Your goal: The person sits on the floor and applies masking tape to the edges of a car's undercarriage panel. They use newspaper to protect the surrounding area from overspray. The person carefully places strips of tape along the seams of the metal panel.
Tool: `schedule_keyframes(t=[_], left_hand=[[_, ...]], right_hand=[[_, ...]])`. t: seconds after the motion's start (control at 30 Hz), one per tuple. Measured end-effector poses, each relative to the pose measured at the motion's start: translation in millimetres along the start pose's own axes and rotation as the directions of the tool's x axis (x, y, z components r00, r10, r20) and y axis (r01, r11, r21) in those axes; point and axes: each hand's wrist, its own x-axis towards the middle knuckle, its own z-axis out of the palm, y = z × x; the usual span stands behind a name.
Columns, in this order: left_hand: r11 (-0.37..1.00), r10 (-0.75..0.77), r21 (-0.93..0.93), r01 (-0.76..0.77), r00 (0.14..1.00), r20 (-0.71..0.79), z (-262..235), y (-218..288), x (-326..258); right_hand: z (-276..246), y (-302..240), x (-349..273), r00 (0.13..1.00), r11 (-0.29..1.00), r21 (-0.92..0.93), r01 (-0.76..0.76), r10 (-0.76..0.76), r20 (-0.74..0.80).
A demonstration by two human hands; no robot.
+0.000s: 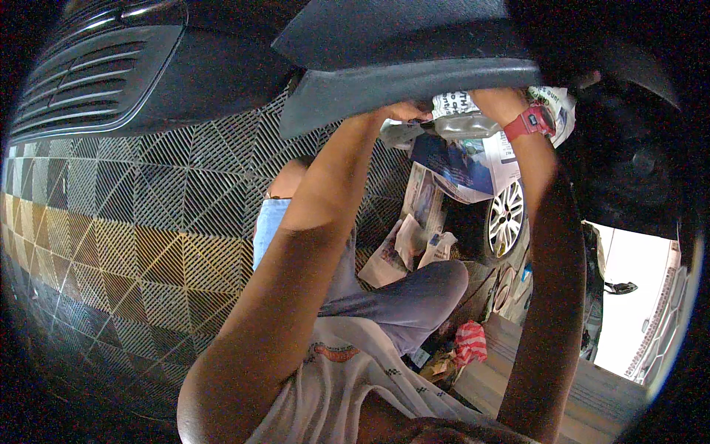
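Observation:
Both my arms reach up to a sheet of newspaper [462, 159] that hangs below the edge of a dark grey car panel [414, 83]. At the panel's lower edge, my left hand [403, 111] has its fingers pressed together on the upper left part of the paper. My right hand [499, 105], with a red watch [529, 123] at its wrist, lies against the paper's upper right part; its fingertips are hidden. Between the hands, a shiny greyish strip [467, 126] runs across the sheet. More printed paper [560, 111] shows beyond the watch.
A black slatted car part [92, 78] fills the upper left. Below lies a floor of ribbed grey and yellow tiles [140, 248]. Torn newspaper pieces [407, 240] lie near my bent leg [414, 296]. Farther right are a silver wheel [506, 220] and a red-and-white striped bag [471, 342].

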Motion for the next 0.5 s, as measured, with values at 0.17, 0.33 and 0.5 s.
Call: schedule_keyframes(t=[0.17, 0.33, 0.5], left_hand=[[0.999, 0.044, 0.003, -0.045, 0.969, -0.244, 4, 22, -3], [0.980, 0.115, 0.197, -0.038, 0.911, -0.395, 8, 11, 2], [0.992, 0.119, 0.089, -0.089, 0.899, -0.422, -2, 47, -4]], right_hand=[[8, 10, -9, 0.996, 0.988, -0.157, -0.005, 0.019, 0.087], [0, 1, 2, 0.974, 0.966, -0.239, 0.098, -0.044, 0.224], [2, -1, -11, 0.997, 0.978, -0.207, 0.039, -0.024, 0.070]])
